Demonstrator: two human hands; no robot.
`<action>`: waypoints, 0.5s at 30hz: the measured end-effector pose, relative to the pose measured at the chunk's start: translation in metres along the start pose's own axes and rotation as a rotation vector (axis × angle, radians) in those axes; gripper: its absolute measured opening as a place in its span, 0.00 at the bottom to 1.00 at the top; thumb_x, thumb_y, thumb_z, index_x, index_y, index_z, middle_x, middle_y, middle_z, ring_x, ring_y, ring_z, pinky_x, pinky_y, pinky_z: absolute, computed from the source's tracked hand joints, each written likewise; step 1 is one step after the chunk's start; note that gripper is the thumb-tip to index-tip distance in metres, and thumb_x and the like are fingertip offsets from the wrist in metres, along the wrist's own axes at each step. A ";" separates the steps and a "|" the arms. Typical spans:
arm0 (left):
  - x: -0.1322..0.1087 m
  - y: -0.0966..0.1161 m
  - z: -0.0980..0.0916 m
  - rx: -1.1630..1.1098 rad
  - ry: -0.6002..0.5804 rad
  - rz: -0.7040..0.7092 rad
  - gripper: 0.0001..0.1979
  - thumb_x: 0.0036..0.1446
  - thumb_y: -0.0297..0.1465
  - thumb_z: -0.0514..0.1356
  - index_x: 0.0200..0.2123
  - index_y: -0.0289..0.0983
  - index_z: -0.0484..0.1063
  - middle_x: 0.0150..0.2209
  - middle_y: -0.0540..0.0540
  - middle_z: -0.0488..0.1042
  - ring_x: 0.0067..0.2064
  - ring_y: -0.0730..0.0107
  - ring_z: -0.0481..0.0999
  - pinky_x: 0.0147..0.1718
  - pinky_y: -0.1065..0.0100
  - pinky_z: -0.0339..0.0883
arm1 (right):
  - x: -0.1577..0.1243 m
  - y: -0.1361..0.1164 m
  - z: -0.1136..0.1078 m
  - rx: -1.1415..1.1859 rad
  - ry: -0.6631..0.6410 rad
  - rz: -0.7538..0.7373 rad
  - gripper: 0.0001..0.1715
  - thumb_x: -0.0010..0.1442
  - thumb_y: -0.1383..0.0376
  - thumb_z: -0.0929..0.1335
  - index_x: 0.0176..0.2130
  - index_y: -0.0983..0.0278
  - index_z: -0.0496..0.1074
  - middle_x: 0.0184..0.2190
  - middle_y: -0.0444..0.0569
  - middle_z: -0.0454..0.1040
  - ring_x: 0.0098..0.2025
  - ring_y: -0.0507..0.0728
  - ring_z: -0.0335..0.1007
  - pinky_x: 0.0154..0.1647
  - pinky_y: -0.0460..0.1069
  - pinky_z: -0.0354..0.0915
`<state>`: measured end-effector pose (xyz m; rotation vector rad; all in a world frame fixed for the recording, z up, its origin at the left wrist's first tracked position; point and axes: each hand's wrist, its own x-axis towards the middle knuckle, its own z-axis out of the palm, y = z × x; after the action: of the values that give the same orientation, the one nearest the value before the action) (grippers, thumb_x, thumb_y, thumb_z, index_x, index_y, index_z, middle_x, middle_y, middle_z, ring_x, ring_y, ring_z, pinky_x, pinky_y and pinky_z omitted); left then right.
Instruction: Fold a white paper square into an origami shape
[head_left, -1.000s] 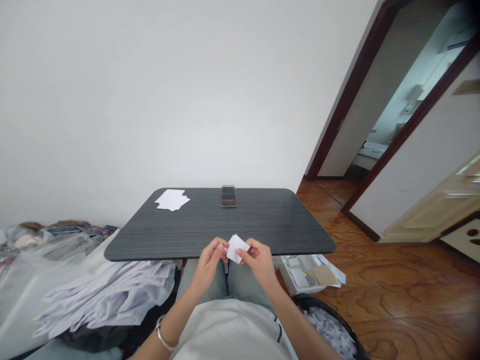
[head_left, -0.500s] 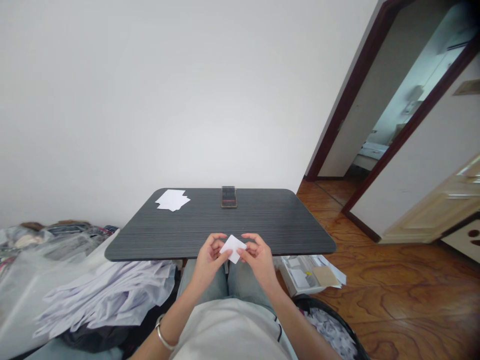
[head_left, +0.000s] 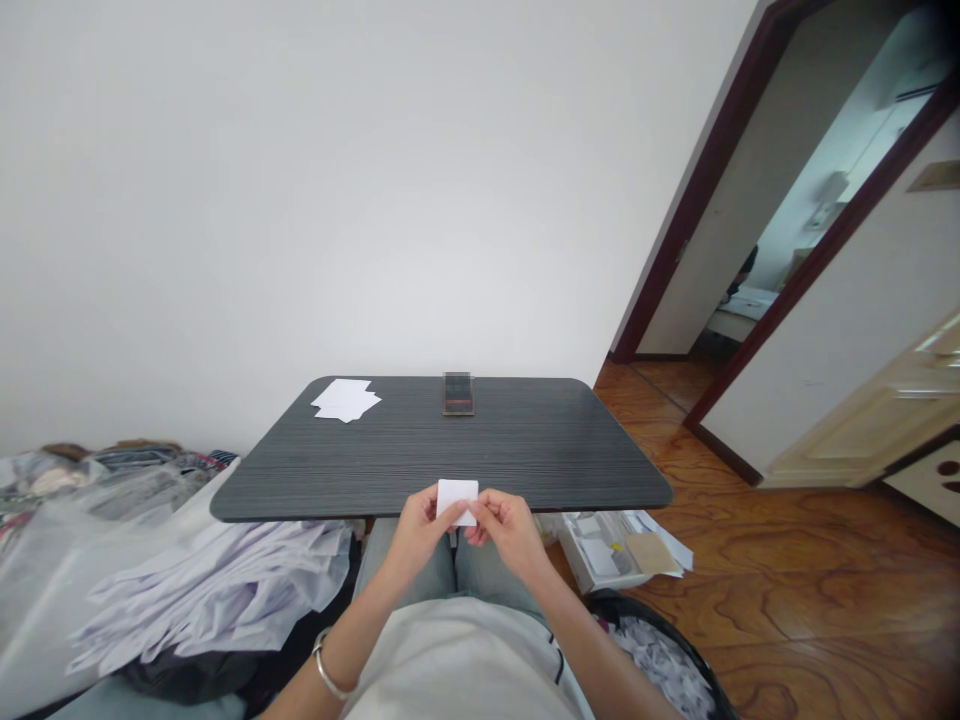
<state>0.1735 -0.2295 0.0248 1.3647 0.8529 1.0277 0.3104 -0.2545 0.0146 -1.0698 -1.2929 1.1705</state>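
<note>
A small white folded paper is pinched between both my hands at the near edge of the dark table. My left hand grips its lower left side with thumb and fingers closed. My right hand pinches its lower right side, fingers curled. The paper stands squarely upright above my lap. A loose pile of white sheets lies at the table's far left, and a phone lies at the far middle.
Crumpled white papers heap on the left beside plastic bags. An open box of paper bits sits on the wooden floor to the right, with a dark bin of shreds nearer me. A doorway opens at the right.
The paper turned from a diamond tilt to a square upright position. Both hands drew closer together and slightly toward me.
</note>
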 end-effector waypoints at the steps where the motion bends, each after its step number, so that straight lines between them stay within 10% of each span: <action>1: -0.001 0.000 0.001 0.003 -0.001 -0.001 0.12 0.46 0.37 0.61 0.27 0.32 0.69 0.21 0.50 0.69 0.23 0.76 0.64 0.23 0.74 0.58 | -0.001 0.000 0.001 -0.008 -0.008 0.000 0.19 0.53 0.53 0.64 0.23 0.66 0.67 0.15 0.42 0.69 0.16 0.48 0.64 0.18 0.43 0.63; 9: -0.003 0.003 0.004 -0.047 0.152 0.019 0.13 0.44 0.38 0.62 0.23 0.32 0.67 0.20 0.53 0.66 0.22 0.77 0.62 0.23 0.74 0.57 | -0.005 -0.003 0.006 -0.031 -0.049 0.000 0.20 0.55 0.52 0.63 0.22 0.65 0.65 0.16 0.42 0.68 0.17 0.48 0.64 0.18 0.42 0.62; 15: -0.004 0.005 0.002 0.018 0.045 -0.016 0.14 0.44 0.38 0.62 0.22 0.31 0.69 0.19 0.51 0.67 0.22 0.76 0.62 0.21 0.74 0.55 | -0.003 -0.003 0.002 -0.030 0.100 -0.053 0.21 0.56 0.52 0.62 0.21 0.64 0.63 0.14 0.41 0.64 0.16 0.48 0.60 0.17 0.42 0.59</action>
<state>0.1733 -0.2342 0.0300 1.3523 0.9073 1.0444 0.3086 -0.2576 0.0170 -1.0961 -1.2564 1.0480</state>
